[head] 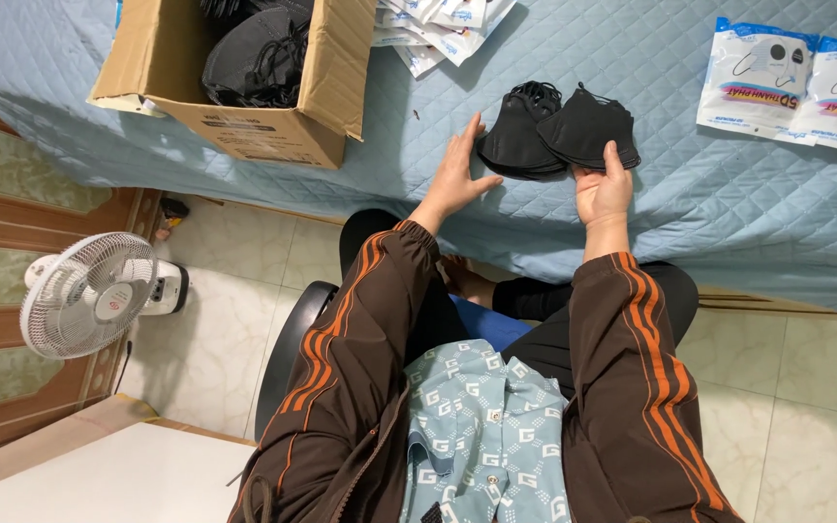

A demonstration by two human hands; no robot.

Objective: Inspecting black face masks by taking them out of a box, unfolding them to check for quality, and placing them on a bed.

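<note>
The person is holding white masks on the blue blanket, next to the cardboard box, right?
Not quite: the masks are black, not white, as the head view shows. The right hand holds them on the blue blanket, with the cardboard box nearby.

Cardboard box [244,77] (top cut off) hides more masks.

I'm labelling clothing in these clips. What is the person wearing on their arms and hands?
Both arms are in long dark brown jacket sleeves, the left sleeve and the right sleeve, each with orange stripes running down its length to a ribbed cuff. The left hand and right hand are bare: no gloves, and no rings or watch can be seen.
</note>
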